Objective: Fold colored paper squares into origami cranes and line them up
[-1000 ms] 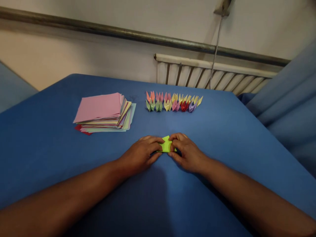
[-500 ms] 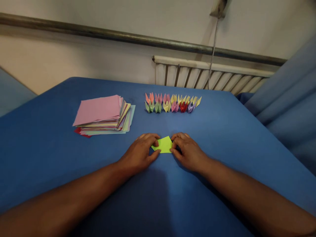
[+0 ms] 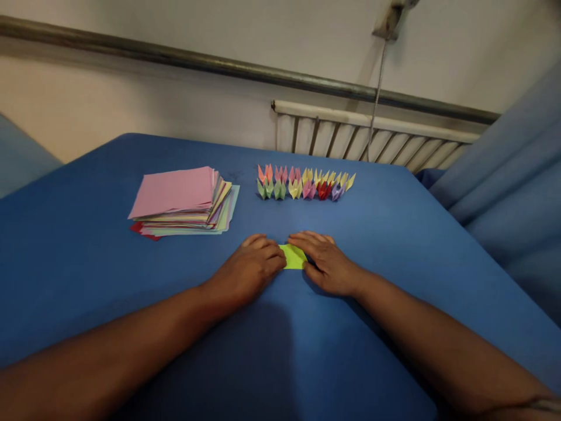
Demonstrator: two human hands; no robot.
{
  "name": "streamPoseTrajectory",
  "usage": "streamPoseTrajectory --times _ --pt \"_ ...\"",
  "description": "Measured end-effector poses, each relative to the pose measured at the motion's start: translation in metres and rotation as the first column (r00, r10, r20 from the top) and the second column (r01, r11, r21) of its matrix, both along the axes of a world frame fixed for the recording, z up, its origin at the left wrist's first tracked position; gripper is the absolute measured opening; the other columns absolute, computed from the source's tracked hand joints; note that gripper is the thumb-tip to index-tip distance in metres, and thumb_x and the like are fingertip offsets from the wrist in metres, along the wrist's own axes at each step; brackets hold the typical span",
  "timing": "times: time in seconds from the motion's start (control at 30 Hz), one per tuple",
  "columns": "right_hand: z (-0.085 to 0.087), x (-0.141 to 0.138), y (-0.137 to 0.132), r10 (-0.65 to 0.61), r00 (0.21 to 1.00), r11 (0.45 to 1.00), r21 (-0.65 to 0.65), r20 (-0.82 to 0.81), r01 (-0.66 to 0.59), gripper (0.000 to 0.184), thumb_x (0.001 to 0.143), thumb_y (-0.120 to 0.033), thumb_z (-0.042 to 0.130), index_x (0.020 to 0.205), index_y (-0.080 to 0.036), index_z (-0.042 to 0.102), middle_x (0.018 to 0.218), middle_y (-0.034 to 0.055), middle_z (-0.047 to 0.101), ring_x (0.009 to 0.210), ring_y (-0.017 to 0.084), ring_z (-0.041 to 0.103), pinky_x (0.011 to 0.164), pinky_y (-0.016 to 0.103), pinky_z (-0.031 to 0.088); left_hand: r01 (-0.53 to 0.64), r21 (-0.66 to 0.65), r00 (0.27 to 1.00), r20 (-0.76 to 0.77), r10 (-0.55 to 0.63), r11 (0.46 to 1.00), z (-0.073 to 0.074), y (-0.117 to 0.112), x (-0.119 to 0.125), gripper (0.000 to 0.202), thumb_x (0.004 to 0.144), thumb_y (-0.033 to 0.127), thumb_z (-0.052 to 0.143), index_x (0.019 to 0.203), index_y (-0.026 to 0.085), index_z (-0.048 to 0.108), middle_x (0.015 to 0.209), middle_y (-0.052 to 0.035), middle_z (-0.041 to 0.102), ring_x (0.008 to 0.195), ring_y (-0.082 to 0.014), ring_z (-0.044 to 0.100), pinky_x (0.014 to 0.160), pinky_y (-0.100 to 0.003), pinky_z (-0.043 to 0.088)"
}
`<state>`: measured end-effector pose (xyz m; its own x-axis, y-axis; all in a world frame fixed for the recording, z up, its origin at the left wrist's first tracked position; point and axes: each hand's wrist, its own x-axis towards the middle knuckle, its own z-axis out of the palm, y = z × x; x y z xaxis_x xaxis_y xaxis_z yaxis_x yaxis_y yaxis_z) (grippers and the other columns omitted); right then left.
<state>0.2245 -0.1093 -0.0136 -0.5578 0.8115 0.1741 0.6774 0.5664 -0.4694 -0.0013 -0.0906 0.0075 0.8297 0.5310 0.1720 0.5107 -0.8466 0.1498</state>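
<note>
A small folded piece of bright yellow-green paper (image 3: 293, 257) lies on the blue table between my hands. From the left, my left hand (image 3: 249, 266) grips its left end, fingers curled over it and thumb hidden from sight. My right hand (image 3: 326, 262) is at the other end, its fingers reaching across the top edge and its thumb at the lower right corner. Both ends of the paper are partly covered by the fingers.
A stack of coloured paper sheets (image 3: 179, 193), pink on top, sits at the left. Two rows of folded paper cranes (image 3: 308, 189) stand farther back. Behind the blue table (image 3: 385, 234) are a radiator (image 3: 324, 134) and a pipe; a blue curtain (image 3: 517, 169) hangs right.
My right fingers have stretched leftward over the paper's top edge, and its raised point no longer shows. My left fingers have closed farther over the left end.
</note>
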Motion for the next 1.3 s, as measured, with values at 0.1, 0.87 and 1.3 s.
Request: streamPoseTrajectory --times 0.1,0.87,1.3 --pt "0.0 -0.001 0.001 -0.028 0.999 1.0 0.008 -0.027 0.028 0.047 0.083 -0.012 0.047 0.129 -0.021 0.05 0.132 0.008 0.053 0.121 0.022 0.044 0.102 0.044 0.033 -0.005 0.057 1.0 -0.017 0.006 0.998 0.0 0.004 0.002 0.02 0.091 0.018 0.05 0.104 0.02 0.064 0.103 -0.0047 0.067 0.101 -0.0196 0.055 0.105 -0.044 0.029" --pt "-0.006 0.002 -0.004 -0.005 0.978 0.998 0.055 -0.208 0.017 0.048 0.072 -0.004 0.055 0.115 -0.025 0.059 0.123 0.0052 0.058 0.115 0.021 0.05 0.097 0.042 0.038 -0.123 -0.027 0.987 -0.104 0.12 0.992 0.01 -0.016 0.008 0.025 0.093 0.025 0.048 0.113 0.018 0.061 0.114 -0.0072 0.065 0.103 -0.0219 0.057 0.091 -0.038 0.041" --pt "-0.011 -0.013 0.007 -0.116 0.97 0.992 0.019 -0.211 0.123 0.002 0.085 -0.019 0.061 0.084 -0.02 0.062 0.09 0.0027 0.063 0.089 0.017 0.054 0.083 0.033 0.041 -0.324 -0.262 0.946 -0.074 0.315 0.909 0.016 -0.017 0.007 0.019 0.087 0.027 0.046 0.086 0.018 0.063 0.087 -0.0052 0.063 0.08 -0.0188 0.058 0.071 -0.03 0.042"
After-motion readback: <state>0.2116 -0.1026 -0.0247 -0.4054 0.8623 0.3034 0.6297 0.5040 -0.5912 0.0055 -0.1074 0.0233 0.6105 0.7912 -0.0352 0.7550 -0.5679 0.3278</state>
